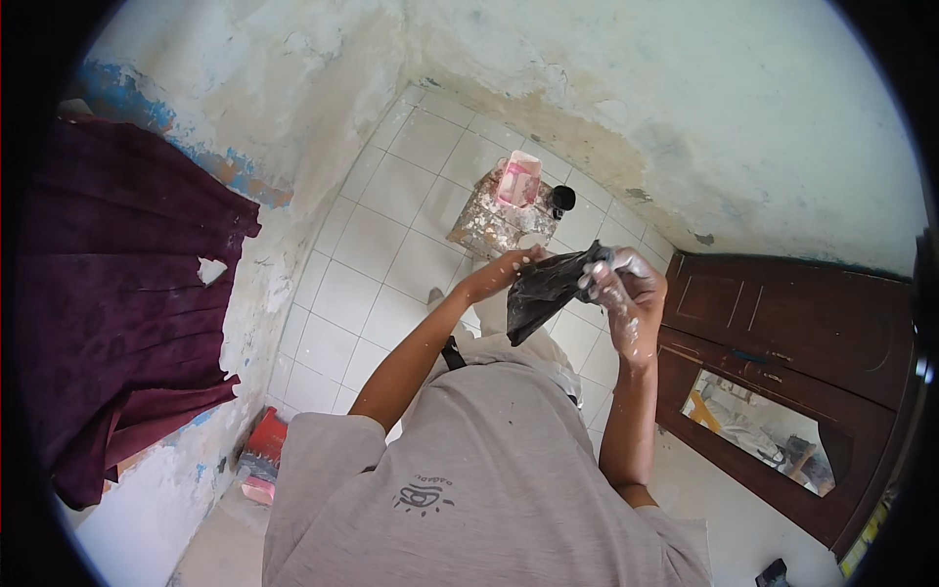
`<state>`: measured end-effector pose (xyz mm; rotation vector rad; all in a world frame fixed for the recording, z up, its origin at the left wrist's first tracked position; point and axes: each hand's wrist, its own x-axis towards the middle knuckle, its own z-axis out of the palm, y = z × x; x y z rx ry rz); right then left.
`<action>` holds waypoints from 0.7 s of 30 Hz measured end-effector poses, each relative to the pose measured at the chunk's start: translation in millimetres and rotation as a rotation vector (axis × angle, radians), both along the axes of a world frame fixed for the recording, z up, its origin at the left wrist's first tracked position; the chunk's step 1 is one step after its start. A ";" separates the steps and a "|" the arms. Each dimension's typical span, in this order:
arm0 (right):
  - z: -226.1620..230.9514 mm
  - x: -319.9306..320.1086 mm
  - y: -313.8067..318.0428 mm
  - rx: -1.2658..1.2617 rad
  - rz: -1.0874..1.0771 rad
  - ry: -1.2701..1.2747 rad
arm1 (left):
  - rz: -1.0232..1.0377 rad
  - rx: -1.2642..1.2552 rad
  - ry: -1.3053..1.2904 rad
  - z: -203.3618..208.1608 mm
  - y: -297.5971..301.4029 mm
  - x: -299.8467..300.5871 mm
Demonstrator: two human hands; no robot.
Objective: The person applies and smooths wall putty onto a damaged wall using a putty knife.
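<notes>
A crumpled black plastic bag (550, 292) is held up in front of my body, between my two hands. My right hand (634, 292), smeared with white paint or plaster, pinches the bag's bunched upper corner. At the bag's left side is my left hand (504, 272), its fingers partly behind the plastic and closed on the edge. The bag's lower end hangs down to a point. What is inside it, if anything, does not show.
Beyond my hands, a paint-spattered box or stool (486, 227) bears a pink container (519, 179); a black cup (562, 200) stands beside it. A dark wooden cabinet (782, 303) with a mirror is at right. A maroon curtain (137, 284) hangs left, above a red container (264, 440).
</notes>
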<state>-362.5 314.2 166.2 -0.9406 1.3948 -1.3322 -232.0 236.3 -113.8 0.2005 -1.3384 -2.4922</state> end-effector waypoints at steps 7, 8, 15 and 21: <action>-29.8 -34.9 -39.8 0.017 -0.235 0.001 | 0.175 0.279 -0.211 28.0 24.4 -7.4; -38.4 -40.7 -46.6 0.049 -0.271 0.025 | 0.135 0.394 -0.253 25.9 19.2 -4.4; -116.3 -88.8 -114.6 0.206 -0.268 0.092 | 0.150 0.628 -0.219 -42.0 -12.2 -9.3; -236.7 -137.3 -194.1 0.352 -0.207 0.014 | 0.197 0.720 -0.294 -88.9 -46.5 -30.5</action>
